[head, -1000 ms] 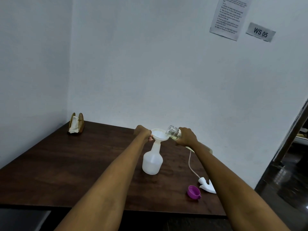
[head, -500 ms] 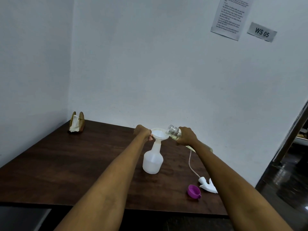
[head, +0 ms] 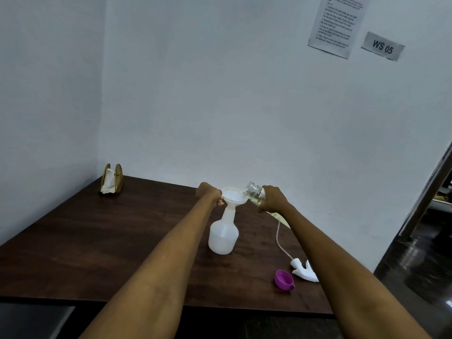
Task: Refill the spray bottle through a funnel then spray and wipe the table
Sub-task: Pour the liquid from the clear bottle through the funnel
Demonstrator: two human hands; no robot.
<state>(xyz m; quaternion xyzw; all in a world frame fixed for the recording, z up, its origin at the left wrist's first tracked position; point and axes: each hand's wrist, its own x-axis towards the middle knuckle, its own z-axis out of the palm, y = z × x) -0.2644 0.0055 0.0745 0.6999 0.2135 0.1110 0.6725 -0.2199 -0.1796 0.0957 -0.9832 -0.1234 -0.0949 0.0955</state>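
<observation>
- I see a dark wooden table (head: 73,241) set into the corner of two white walls.
- A white bottle (head: 223,234) stands upright near its middle.
- A purple cap (head: 283,279) lies near the front edge, just beside a white spray head (head: 304,271) with its tube.
- A napkin holder (head: 111,178) stands at the far left corner.

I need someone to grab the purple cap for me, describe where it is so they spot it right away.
Look at the dark wooden table, near its front right edge. There the purple cap lies on its side beside the white spray head, nearer than the white spray bottle. It is the only brightly coloured thing there.
</observation>
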